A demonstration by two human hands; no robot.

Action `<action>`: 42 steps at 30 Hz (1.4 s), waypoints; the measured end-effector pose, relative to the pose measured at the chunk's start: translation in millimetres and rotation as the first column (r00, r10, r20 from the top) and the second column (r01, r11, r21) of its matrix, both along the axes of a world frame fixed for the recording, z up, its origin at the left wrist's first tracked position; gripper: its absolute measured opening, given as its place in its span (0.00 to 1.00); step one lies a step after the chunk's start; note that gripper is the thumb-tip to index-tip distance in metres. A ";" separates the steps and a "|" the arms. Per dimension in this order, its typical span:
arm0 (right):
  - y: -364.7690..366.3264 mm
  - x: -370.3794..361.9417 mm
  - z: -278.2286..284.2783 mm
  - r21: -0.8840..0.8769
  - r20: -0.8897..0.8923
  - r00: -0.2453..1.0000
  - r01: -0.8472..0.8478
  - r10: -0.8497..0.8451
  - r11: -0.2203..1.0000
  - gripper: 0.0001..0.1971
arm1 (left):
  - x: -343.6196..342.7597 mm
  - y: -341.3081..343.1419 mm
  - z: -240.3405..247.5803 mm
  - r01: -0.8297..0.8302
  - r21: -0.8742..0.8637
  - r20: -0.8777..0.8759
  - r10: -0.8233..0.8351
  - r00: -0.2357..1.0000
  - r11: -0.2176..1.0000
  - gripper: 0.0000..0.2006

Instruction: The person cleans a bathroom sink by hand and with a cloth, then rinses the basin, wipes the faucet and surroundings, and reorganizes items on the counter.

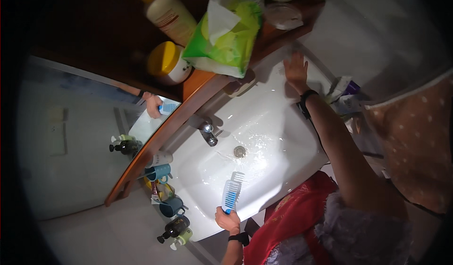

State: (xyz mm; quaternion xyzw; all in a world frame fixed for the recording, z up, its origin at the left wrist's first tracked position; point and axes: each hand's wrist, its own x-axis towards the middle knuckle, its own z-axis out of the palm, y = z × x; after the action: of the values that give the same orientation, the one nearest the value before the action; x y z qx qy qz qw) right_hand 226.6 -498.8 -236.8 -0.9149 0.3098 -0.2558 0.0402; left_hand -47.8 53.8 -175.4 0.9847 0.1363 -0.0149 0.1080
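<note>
My left hand (228,220) is closed around the handle of a blue and white hairbrush (230,195), at the near edge of the white washbasin (193,194). Its slotted head is tilted up over the bowl and casts a toothed shadow on the porcelain. My right hand (296,70) rests at the far right rim of the basin, fingers stretched out and holding nothing. Between the hands are the chrome faucet (208,133) and the round drain (239,151). The wet bowl glistens around the drain.
A wooden shelf (200,83) overhangs the basin, bearing a green tissue pack (226,43), a yellow-lidded jar (169,64) and a pump bottle (167,12). Blue-grey mugs (171,207) and a dark pump bottle (177,226) line the left side. A mirror (85,147) and a dotted curtain (410,132) flank it.
</note>
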 end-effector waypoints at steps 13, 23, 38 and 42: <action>279.7 28.6 56.4 0.115 -0.366 0.912 -0.152 0.184 0.982 0.29 | -1.7 3.1 -2.3 -0.022 -0.012 -0.023 0.021 0.999 1.000 0.16; 283.8 -9.4 31.6 0.130 -0.129 0.608 -0.773 0.784 0.621 0.20 | 0.0 -1.6 0.2 -0.002 0.003 0.007 0.002 1.000 1.000 0.14; 179.6 -106.9 -48.4 0.568 -0.313 0.021 -0.797 0.949 0.205 0.24 | -0.4 -0.5 0.7 -0.020 0.009 -0.003 0.020 1.000 1.000 0.13; 187.2 -117.2 -56.5 0.329 -0.399 0.572 -0.641 0.717 0.694 0.24 | 2.3 -3.5 3.7 0.005 -0.005 0.031 -0.005 0.999 1.000 0.12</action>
State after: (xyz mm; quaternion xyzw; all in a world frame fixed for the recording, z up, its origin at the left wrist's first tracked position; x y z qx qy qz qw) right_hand 109.4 -311.6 -293.3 -0.9902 -0.0486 0.0485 0.1216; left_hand -45.5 50.2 -171.7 0.9848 0.1322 -0.0001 0.1125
